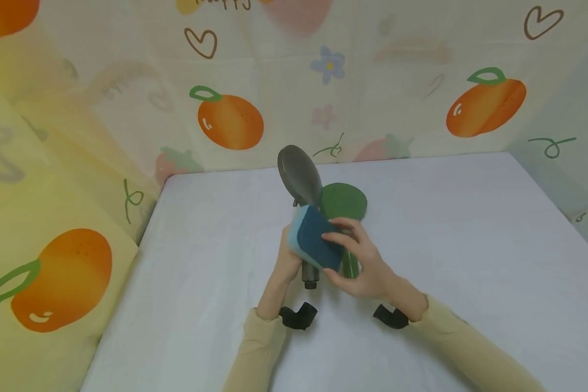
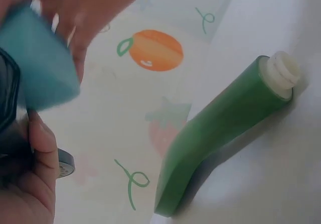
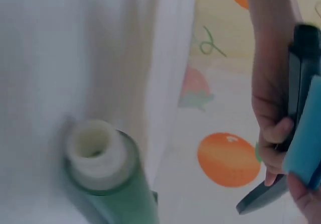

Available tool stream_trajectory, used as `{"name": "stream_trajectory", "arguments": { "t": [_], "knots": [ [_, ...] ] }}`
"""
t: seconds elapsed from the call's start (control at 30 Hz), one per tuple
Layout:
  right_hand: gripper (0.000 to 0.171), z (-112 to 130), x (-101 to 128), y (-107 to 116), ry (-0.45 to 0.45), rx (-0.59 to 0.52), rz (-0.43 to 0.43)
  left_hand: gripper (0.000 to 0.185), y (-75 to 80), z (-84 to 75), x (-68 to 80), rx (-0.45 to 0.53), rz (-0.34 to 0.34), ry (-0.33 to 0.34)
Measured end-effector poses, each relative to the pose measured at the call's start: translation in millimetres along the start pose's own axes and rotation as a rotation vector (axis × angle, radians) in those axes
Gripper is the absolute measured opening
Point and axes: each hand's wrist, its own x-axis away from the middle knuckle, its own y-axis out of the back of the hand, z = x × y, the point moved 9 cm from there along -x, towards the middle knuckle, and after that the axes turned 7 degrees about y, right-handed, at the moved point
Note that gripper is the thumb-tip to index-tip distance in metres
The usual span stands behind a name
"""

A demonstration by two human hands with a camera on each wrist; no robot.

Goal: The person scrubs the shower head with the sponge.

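My left hand (image 1: 289, 257) grips the handle of a dark grey shower head (image 1: 298, 170), raised above the table with its broad head pointing away. My right hand (image 1: 369, 269) pinches a blue sponge (image 1: 318, 239), dark on one face and light blue on the other, at the grey handle. The sponge covers part of that handle in the head view. Behind my right hand a green shower head (image 1: 344, 200) lies on the table. Its white threaded end (image 2: 282, 72) shows in the left wrist view, and its green handle (image 3: 123, 201) in the right wrist view.
A white-covered table (image 1: 206, 283) stretches out under both hands. Behind it hangs a cloth (image 1: 274, 71) printed with oranges and hearts, and a similar yellowish cloth (image 1: 73, 207) drapes on the left. Black straps (image 1: 299, 317) sit at my wrists.
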Motion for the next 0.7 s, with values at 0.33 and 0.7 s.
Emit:
{"name": "stream_trajectory", "arguments": {
  "t": [0.33,0.7],
  "knots": [
    [0.044,24.0,15.8,-11.4,0.25,-0.065,0.155,0.045,-2.1,-15.6,0.0,0.103,-0.003,0.101],
    [0.051,-32.8,-20.2,11.7,-0.135,0.101,-0.04,0.043,6.6,14.6,-2.2,-0.08,-0.035,0.047]
  ]
}}
